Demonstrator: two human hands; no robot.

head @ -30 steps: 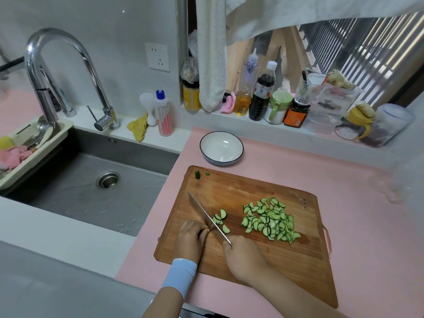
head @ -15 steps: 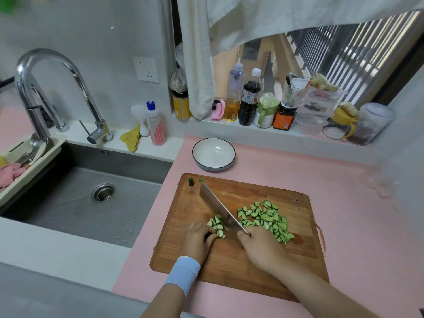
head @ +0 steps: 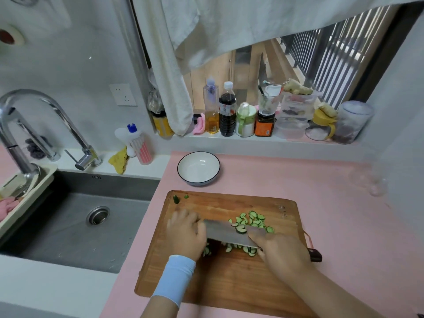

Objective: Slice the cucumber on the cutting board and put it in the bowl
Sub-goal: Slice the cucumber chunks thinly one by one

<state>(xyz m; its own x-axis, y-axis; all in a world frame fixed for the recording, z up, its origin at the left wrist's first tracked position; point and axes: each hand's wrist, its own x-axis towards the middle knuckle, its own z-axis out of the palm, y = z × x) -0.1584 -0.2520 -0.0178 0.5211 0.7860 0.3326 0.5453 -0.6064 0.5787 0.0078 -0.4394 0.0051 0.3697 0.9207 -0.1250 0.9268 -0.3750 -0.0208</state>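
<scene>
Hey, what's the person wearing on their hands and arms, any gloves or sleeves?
No gloves. The left hand has a plain light blue wristband round its wrist, with no markings visible. The right hand and its forearm show no sleeve, watch or ring.

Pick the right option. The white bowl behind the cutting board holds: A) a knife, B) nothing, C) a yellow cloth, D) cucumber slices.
B: the bowl shows only its bare white inside; the cucumber slices lie on the cutting board and on the blade of the knife.
</scene>
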